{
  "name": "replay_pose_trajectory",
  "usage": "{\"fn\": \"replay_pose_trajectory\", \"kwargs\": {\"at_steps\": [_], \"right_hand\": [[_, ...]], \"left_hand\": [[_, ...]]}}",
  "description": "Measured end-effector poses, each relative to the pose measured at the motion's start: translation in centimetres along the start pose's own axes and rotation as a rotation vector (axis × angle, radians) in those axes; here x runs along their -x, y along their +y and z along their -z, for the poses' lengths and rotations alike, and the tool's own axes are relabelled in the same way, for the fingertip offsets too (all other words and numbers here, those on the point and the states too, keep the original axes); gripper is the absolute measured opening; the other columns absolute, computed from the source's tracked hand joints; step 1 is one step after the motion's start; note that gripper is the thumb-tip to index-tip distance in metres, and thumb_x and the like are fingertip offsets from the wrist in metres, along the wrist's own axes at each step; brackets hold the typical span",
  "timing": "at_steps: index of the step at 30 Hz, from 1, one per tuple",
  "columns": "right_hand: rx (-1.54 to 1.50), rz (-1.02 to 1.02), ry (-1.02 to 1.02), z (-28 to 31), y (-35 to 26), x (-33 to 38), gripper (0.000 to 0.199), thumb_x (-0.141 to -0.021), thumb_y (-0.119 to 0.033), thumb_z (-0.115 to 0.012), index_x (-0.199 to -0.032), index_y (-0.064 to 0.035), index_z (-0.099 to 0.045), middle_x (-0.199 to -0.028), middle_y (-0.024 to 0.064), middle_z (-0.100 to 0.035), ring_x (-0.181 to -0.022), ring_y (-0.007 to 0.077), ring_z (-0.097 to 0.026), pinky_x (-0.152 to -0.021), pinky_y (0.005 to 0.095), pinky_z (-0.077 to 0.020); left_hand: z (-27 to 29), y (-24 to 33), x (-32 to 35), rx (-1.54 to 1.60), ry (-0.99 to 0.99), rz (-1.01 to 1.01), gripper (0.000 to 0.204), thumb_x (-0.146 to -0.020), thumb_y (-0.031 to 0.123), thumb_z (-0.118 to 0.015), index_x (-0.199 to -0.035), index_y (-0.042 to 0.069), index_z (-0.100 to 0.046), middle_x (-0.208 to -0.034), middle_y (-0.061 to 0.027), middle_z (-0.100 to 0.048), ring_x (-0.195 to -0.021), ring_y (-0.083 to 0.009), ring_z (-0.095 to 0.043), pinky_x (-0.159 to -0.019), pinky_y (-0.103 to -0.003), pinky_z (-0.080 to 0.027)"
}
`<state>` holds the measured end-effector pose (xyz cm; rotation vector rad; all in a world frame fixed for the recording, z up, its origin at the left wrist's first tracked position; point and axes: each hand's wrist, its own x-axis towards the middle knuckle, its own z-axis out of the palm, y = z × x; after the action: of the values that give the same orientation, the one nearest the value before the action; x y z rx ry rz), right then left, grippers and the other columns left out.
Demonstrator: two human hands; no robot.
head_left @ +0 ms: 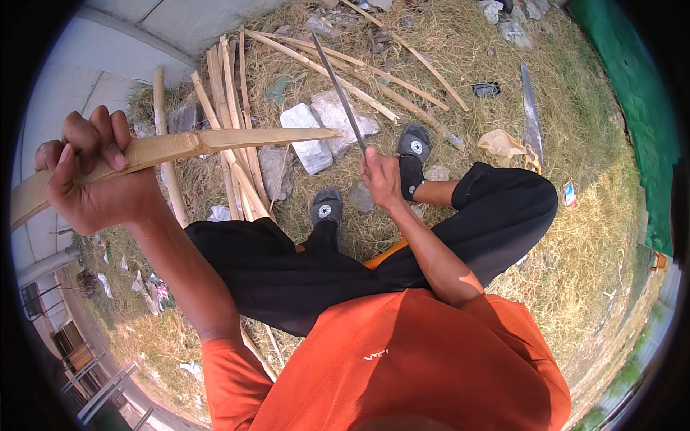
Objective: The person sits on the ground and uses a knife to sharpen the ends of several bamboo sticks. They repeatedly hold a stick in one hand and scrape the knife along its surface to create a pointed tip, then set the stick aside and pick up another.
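Shirt (431,345): orange-red, filling the near side; black trousers (266,269) beyond it, legs bent.
Left hand (93,154): fingers curled around the pale wooden strip (172,147), gripping it at the left.
Strip: raised over the ground, tapering rightward; tip near the blade (336,84); contact not confirmed. Slender tip could snap or split under a hard stroke.
Right hand (381,176): fingers closed at the blade's near end; handle hidden.
Blade: slender, dark, pointing far and slightly left. Likely hazard: a slip toward the left wrist, or downward to the sandals (327,205), should the grip loosen.
Support: none seen under the strip's tip; it could twist or bounce.
Stones: white block (300,118) below the strip; striking it could dull the edge.
Poles (233,108): loosely piled at far left; could roll underfoot.
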<state>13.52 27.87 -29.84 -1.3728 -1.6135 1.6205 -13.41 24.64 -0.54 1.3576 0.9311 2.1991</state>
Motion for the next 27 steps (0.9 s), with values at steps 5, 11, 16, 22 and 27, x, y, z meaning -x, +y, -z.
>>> {"fn": "replay_pose_trajectory", "kwargs": {"at_steps": [5, 11, 16, 22, 27], "right_hand": [[0.406, -0.372, 0.029, -2.3, 6.2, -1.6, 0.073, -0.094, -0.060, -0.034, -0.083, 0.0022, -0.070, -0.080, 0.0287, -0.065, -0.086, 0.0377, -0.067, -0.082, 0.0473, -0.0475], [0.264, -0.195, 0.024, -1.4, 4.1, -1.3, 0.076, -0.092, -0.064, -0.038, -0.083, 0.0054, -0.069, -0.091, 0.0297, -0.067, -0.094, 0.0395, -0.065, -0.087, 0.0472, -0.0457], [0.410, -0.281, 0.172, -3.1, 10.2, -1.4, 0.071, -0.095, -0.059, -0.036, -0.083, 0.0047, -0.065, -0.078, 0.0226, -0.064, -0.078, 0.0379, -0.062, -0.077, 0.0460, -0.0460], [0.315, -0.266, 0.059, -1.6, 4.5, -1.1, 0.075, -0.094, -0.062, -0.035, -0.086, 0.0047, -0.068, -0.085, 0.0261, -0.065, -0.085, 0.0419, -0.063, -0.080, 0.0471, -0.0481], [0.459, -0.365, -0.027, -2.6, 5.0, -1.4, 0.081, -0.093, -0.065, -0.033, -0.091, 0.0076, -0.068, -0.095, 0.0301, -0.065, -0.096, 0.0461, -0.062, -0.087, 0.0499, -0.0472]], "left_hand": [[-0.1, 0.1, -0.3, 0.017, -0.009, 0.016, 0.008, -0.073, 0.012, -0.051, -0.072, 0.016, -0.044, -0.057, -0.0031, -0.025, -0.048, -0.0142, -0.024, -0.045, -0.027, -0.022], [0.9, 0.4, 0.5, 0.056, -0.053, 0.019, 0.009, -0.072, 0.011, -0.053, -0.073, 0.018, -0.046, -0.058, -0.0025, -0.026, -0.049, -0.0141, -0.025, -0.046, -0.027, -0.022], [-0.3, -0.3, -0.2, 0.076, -0.040, 0.038, 0.009, -0.073, 0.011, -0.053, -0.073, 0.017, -0.047, -0.059, -0.0024, -0.027, -0.048, -0.0141, -0.025, -0.046, -0.027, -0.022], [0.9, 0.4, 0.5, 0.066, -0.034, 0.049, 0.011, -0.073, 0.011, -0.052, -0.072, 0.017, -0.044, -0.058, -0.0026, -0.026, -0.047, -0.0141, -0.025, -0.047, -0.027, -0.023], [0.1, 0.7, 0.4, 0.020, 0.003, 0.018, 0.016, -0.074, 0.011, -0.050, -0.071, 0.018, -0.036, -0.058, -0.0029, -0.027, -0.047, -0.0137, -0.025, -0.047, -0.027, -0.023]]}}
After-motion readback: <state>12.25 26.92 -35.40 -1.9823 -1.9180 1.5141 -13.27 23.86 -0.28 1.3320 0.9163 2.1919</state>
